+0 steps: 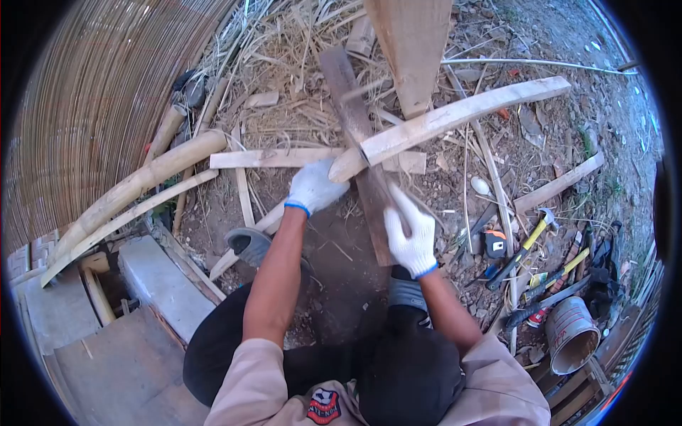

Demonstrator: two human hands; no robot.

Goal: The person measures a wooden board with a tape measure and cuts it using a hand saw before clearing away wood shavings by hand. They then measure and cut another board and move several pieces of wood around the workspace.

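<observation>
My left hand (317, 186), in a white knit glove with a blue cuff, is closed on the near end of a long pale wooden bar (462, 117). The bar slants up to the right, and a dark narrow line crosses it just beyond my fingers. Beneath it runs a dark brown plank (373, 202). My right hand (412, 238), gloved the same way, is beside the plank's near end. Its fingers look curled around something smeared by motion, whose kind I cannot make out. A flat pale strip (277, 157) lies behind the bar.
An upright wooden post (412, 50) stands ahead. On the right lie a hammer (526, 245), a tape measure (495, 243) and a tipped bucket (572, 334). Bamboo poles (149, 177) and a slatted screen (114, 92) are on the left. Shavings (298, 85) cover the ground.
</observation>
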